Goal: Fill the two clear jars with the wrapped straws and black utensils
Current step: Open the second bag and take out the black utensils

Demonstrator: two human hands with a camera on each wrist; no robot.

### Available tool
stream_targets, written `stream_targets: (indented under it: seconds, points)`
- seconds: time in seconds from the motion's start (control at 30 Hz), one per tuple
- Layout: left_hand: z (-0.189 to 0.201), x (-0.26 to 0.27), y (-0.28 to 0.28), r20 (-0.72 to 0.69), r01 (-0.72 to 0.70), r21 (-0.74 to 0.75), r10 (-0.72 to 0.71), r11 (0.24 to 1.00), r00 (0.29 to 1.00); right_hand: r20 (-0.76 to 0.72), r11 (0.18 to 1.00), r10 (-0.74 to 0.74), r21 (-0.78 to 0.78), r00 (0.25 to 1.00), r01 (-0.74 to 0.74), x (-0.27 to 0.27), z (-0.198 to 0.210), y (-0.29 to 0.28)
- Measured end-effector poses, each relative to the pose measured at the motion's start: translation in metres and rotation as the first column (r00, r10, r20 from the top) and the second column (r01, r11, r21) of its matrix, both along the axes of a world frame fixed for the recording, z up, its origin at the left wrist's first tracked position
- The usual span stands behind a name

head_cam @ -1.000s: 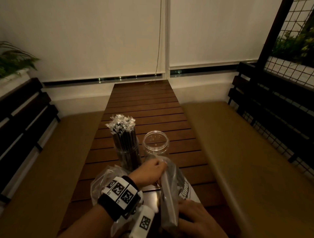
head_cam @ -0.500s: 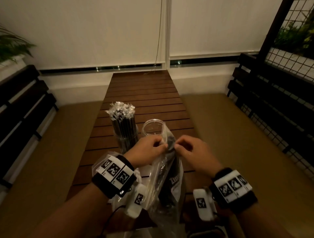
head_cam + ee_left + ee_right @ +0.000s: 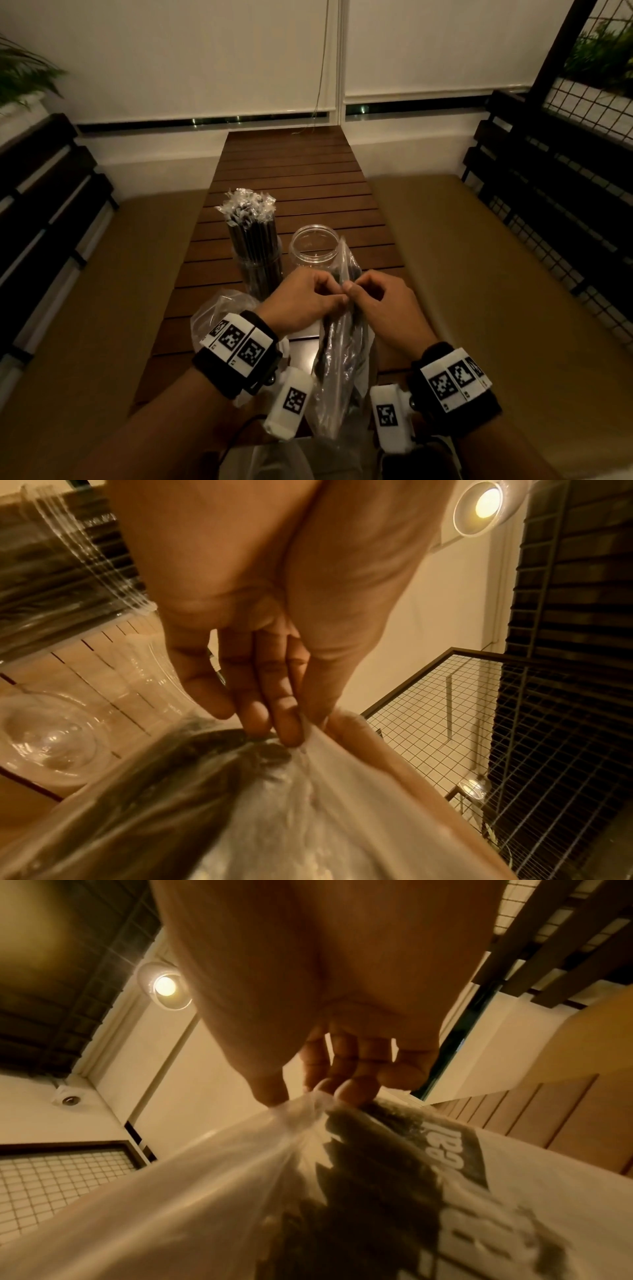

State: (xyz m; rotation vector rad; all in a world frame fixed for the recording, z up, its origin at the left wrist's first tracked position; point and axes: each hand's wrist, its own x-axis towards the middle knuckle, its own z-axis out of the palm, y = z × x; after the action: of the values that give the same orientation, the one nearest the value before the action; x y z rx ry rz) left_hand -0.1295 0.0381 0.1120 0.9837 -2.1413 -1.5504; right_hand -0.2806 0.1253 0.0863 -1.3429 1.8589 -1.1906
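Observation:
Two clear jars stand side by side on the slatted wooden table (image 3: 294, 171). The left jar (image 3: 262, 270) is packed with wrapped straws (image 3: 250, 219) standing upright. The right jar (image 3: 313, 245) holds nothing that I can see. In front of them I hold up a clear plastic bag (image 3: 342, 349) of black utensils. My left hand (image 3: 308, 301) and right hand (image 3: 380, 301) both pinch its top edge, close together. The wrist views show the left fingers (image 3: 284, 723) and the right fingers (image 3: 342, 1091) gripping the bag film (image 3: 308, 804) (image 3: 308, 1191), with the dark utensils inside.
A second crumpled clear bag (image 3: 219, 308) lies on the table left of my left wrist. Cushioned benches (image 3: 496, 274) run along both sides of the table. A wire mesh panel (image 3: 582, 120) stands at the right, slatted backrests at the left.
The right hand came up from the bag's bottom to its top edge beside the left hand. The bag now hangs upright between both hands. The view tilted down.

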Motion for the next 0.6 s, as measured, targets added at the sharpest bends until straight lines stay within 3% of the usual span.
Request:
stream_targets:
  seconds: [0.23,0.37,0.43,0.6]
  points:
    - [-0.008,-0.006,0.011,-0.072,-0.024,0.046,0.028,0.999,0.997,0.041,0.999,0.043,-0.012,0.998,-0.042,-0.005,0.003,0.010]
    - [-0.009,-0.007,0.012,-0.104,-0.036,0.078,0.044,0.996,0.994,0.118,0.987,0.162,-0.014,0.980,-0.162,-0.007,0.006,0.023]
    - [-0.011,-0.006,0.011,-0.124,-0.035,0.096,0.047,0.995,0.991,0.088,0.975,0.216,0.030,0.972,-0.219,-0.006,0.001,0.030]
    - [-0.011,-0.009,0.018,-0.159,-0.008,0.115,0.027,0.993,0.987,0.058,0.986,0.164,-0.015,0.985,-0.164,-0.006,-0.009,0.032]
